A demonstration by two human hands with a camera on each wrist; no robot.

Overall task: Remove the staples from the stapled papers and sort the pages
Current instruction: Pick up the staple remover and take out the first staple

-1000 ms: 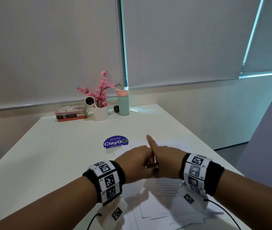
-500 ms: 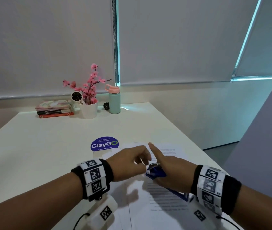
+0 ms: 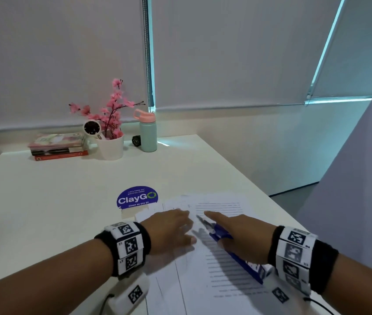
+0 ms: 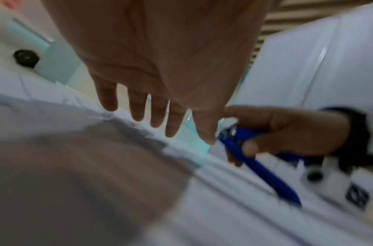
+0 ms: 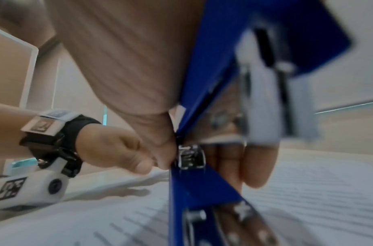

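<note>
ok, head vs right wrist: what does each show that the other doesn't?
Head only: ClayGo sticker, flower pot, teal bottle, stacked books.
Right wrist only: the blue stapler's metal underside, close up.
Both: right hand gripping the stapler, left hand alongside, printed papers beneath.

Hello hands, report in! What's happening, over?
Left hand open, flat over papers. Right hand grips blue stapler, index finger out. Nothing in the way. Over.
</note>
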